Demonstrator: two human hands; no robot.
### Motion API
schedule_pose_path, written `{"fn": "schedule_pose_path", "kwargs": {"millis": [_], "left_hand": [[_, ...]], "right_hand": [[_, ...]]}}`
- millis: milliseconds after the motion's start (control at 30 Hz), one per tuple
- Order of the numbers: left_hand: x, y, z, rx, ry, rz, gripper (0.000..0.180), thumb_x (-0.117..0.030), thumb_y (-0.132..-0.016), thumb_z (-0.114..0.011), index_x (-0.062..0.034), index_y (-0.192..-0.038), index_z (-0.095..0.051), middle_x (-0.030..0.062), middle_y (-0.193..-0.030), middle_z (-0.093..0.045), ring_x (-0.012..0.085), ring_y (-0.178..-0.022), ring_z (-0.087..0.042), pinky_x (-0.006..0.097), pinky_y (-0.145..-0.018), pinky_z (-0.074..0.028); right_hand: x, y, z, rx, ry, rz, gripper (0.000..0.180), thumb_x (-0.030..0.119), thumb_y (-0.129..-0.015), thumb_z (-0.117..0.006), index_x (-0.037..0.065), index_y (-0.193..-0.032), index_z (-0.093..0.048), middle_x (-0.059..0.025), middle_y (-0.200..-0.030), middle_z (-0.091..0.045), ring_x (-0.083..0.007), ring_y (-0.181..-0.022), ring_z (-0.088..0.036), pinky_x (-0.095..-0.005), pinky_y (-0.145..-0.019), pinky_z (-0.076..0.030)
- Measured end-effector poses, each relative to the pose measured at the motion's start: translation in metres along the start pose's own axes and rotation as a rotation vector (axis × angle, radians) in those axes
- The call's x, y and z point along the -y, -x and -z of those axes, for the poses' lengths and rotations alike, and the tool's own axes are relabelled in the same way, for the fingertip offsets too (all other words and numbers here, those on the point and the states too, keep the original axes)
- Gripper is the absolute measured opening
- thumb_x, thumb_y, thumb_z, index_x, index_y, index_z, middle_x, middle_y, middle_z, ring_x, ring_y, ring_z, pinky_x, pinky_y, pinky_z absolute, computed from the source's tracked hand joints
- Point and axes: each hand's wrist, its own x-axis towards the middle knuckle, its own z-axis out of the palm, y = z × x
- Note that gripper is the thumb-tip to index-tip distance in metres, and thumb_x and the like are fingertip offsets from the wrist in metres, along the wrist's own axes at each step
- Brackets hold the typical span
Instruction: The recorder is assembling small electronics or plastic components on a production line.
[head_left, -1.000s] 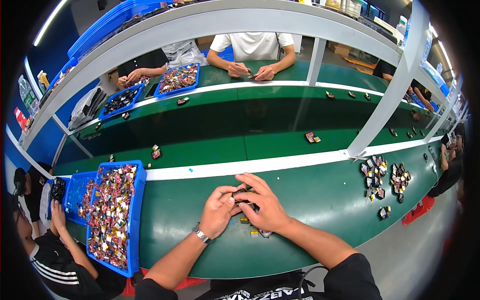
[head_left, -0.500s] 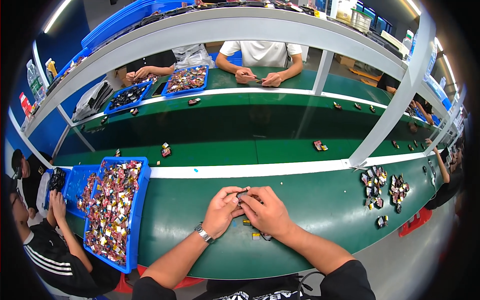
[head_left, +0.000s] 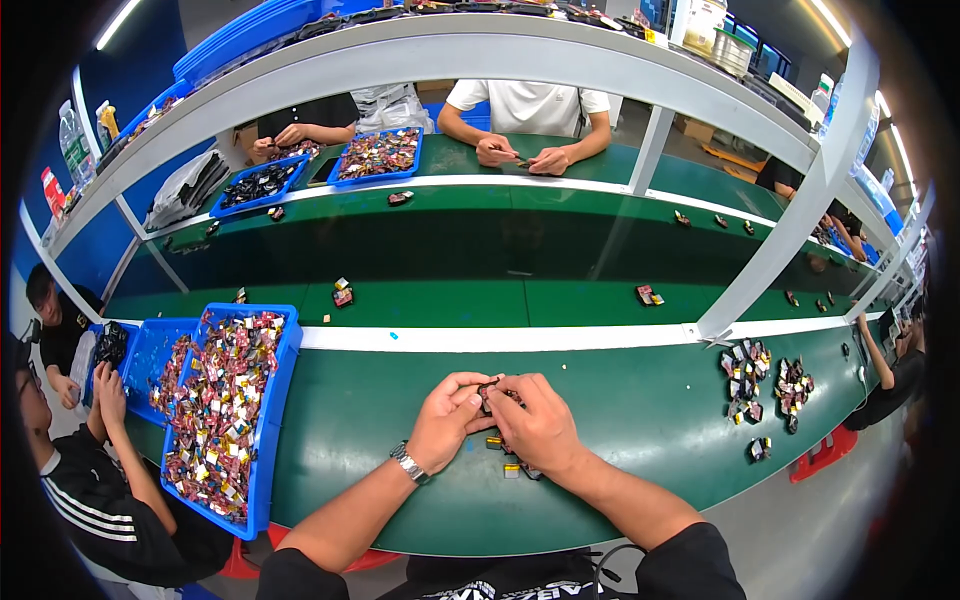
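Over one green bench [head_left: 655,430], two hands [head_left: 440,425] hold one dark part [head_left: 487,393].

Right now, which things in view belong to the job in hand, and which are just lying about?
Likely in the job:
small dark part, held between left hand and right hand
small yellow-and-silver part near the right wrist
blue plastic tray heaped with small parts

Apparently just about:
clear plastic bottle, upper left
tiny blue scrap
red plastic stool, right
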Motion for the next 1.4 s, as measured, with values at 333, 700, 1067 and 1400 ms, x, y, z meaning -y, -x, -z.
{"fn": "schedule_pose_path", "kwargs": {"millis": [333, 700, 1067, 1400], "left_hand": [[0.001, -0.004, 0.005, -0.022, 0.000, -0.020, 0.025, -0.007, -0.102, -0.048, -0.0028, -0.126, -0.045, 0.0132, -0.131, -0.058, 0.0203, -0.116, -0.060, 0.039, -0.097, -0.053], [-0.019, -0.019, 0.032, -0.251, -0.286, -0.235, 0.042, -0.006, -0.100, -0.051, -0.0023, -0.140, -0.039, 0.0158, -0.144, -0.047, 0.0241, -0.119, -0.059, 0.036, -0.095, -0.054], [-0.082, -0.069, 0.131, -1.121, -1.608, -0.261, 0.064, -0.050, -0.076, -0.076, 0.0032, -0.109, -0.063, 0.0187, -0.111, -0.061, 0.0351, -0.110, -0.057, 0.044, -0.094, -0.047], [-0.079, -0.093, 0.129, -0.982, -1.683, -0.281, 0.044, -0.038, -0.077, -0.074, -0.0046, -0.105, -0.067, 0.0138, -0.104, -0.062, 0.0313, -0.104, -0.061, 0.045, -0.090, -0.047]], "right_hand": [[-0.001, -0.003, -0.005, -0.005, 0.017, 0.059, 0.022, 0.004, -0.074, -0.073, 0.002, -0.095, -0.069, -0.0072, -0.097, -0.063, -0.0236, -0.090, -0.062, -0.0354, -0.074, -0.053], [-0.067, -0.049, -0.038, -0.025, -0.168, -0.238, 0.020, 0.008, -0.075, -0.073, 0.001, -0.094, -0.071, -0.0127, -0.103, -0.065, -0.0313, -0.090, -0.066, -0.0398, -0.083, -0.054], [-0.108, -0.046, -0.042, 0.006, 0.092, -0.306, 0.034, 0.013, -0.078, -0.075, 0.002, -0.108, -0.065, -0.0122, -0.112, -0.061, -0.0324, -0.108, -0.059, -0.0421, -0.091, -0.049], [-0.085, -0.012, 0.000, -0.076, -0.022, -0.099, 0.026, 0.005, -0.078, -0.071, 0.002, -0.104, -0.066, -0.0127, -0.111, -0.063, -0.0316, -0.106, -0.060, -0.0400, -0.092, -0.049]]}}
